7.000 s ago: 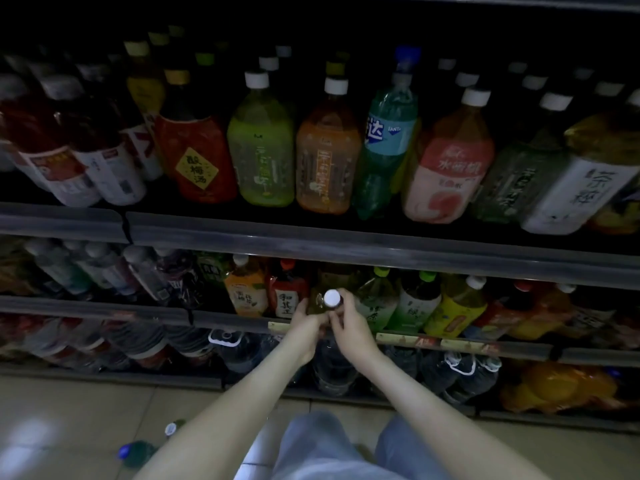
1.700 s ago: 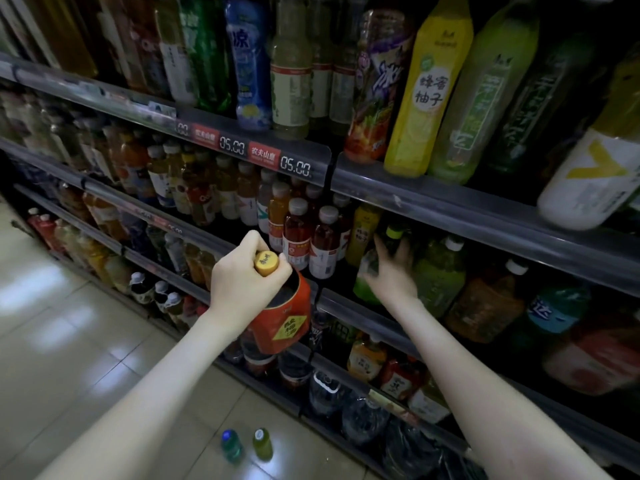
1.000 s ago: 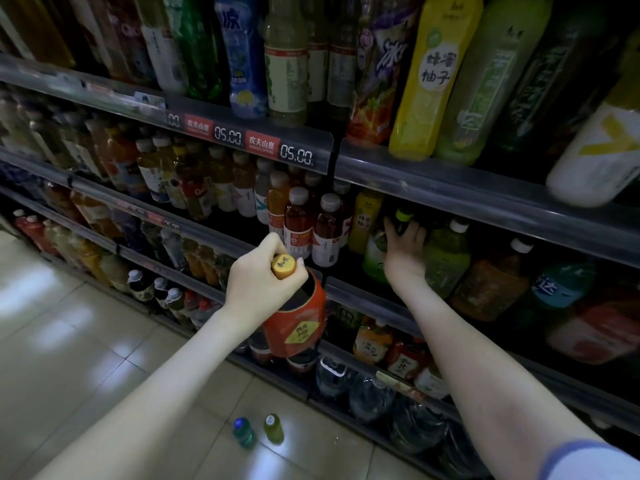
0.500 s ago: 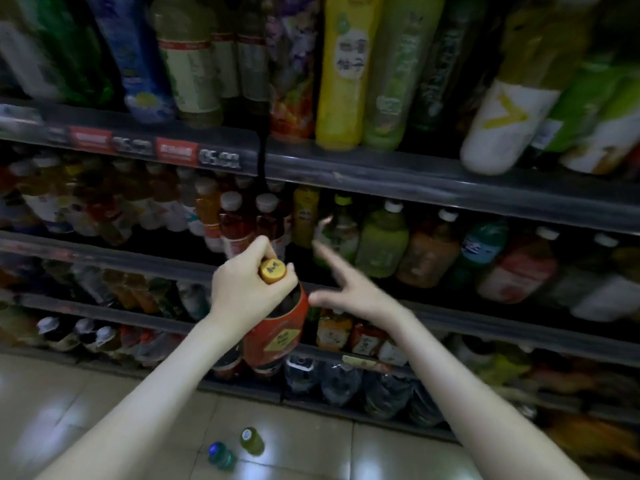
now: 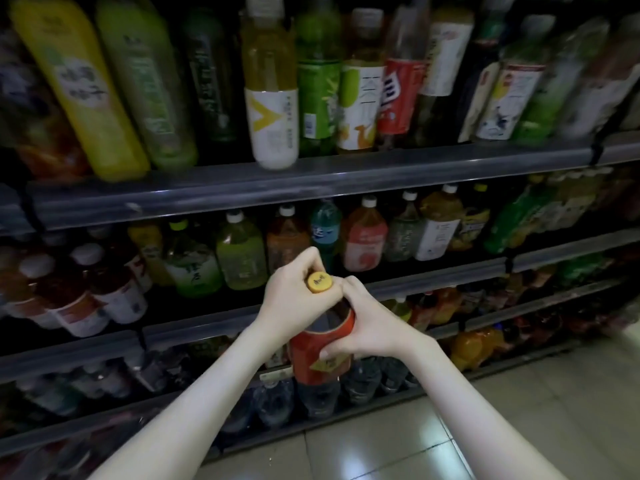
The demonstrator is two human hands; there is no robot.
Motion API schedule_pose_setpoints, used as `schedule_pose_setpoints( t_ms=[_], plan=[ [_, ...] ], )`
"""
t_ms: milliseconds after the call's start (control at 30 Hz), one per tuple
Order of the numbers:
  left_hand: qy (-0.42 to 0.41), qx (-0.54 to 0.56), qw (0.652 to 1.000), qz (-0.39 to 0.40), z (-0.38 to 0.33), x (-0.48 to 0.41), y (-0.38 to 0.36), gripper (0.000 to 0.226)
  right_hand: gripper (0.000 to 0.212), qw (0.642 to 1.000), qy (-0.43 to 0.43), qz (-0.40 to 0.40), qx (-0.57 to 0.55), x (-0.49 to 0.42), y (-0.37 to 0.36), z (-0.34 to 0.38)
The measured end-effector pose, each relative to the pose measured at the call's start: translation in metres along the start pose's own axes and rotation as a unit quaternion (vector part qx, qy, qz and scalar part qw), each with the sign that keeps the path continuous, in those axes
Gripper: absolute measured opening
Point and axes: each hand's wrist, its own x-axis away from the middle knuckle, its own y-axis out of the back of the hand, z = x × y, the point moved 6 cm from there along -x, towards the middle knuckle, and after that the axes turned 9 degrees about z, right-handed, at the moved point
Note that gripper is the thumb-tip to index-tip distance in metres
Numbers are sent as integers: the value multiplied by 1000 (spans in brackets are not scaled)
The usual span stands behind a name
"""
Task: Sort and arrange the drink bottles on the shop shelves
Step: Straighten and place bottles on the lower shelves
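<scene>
Left hand (image 5: 289,299) grips the neck of the bottle (image 5: 320,355) just under its yellow cap (image 5: 319,283). Right hand (image 5: 363,327) wraps the red label, fingers curled. Bottle hangs upright between both hands, before the shelves (image 5: 311,183).

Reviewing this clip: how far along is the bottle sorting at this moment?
Done: the shelves look stocked, bottles standing in rows. In hand: a red-labelled bottle with a yellow cap, left hand gripping its neck, right hand around its body, held before the shelves. Left: it is not yet shelved; its slot cannot be told.
</scene>
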Motion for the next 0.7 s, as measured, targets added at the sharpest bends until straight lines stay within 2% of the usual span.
schedule_pose_setpoints(
  t_ms=[67, 233, 300, 367, 400, 467, 567, 700],
  plan=[
    [-5, 14, 999, 45, -12, -13, -32, 35, 87, 1000, -13, -24, -7, 23, 16, -20],
    [3, 3, 993, 116, -41, -39, -104, 34, 82, 996, -27, -81, -37, 76, 55, -63],
    [12, -66, 985, 156, -54, -52, -132, 30, 89, 991, -41, -123, -26, 96, 75, -86],
    [29, -180, 967, 176, -61, -63, -152, 31, 93, 987, -61, -149, -23, 111, 92, -114],
    [39, -209, 962, 171, -63, -68, -158, 34, 90, 984, -63, -161, -29, 117, 101, -126],
    [67, -188, 969, 143, -58, -75, -165, 38, 82, 977, -66, -198, -50, 127, 120, -149],
    [112, -218, 963, 111, -36, -81, -173, 38, 84, 962, -88, -250, -59, 135, 149, -178],
    [112, -265, 953, 99, -10, -104, -186, 46, 86, 958, -78, -263, -78, 128, 186, -191]
  ],
)
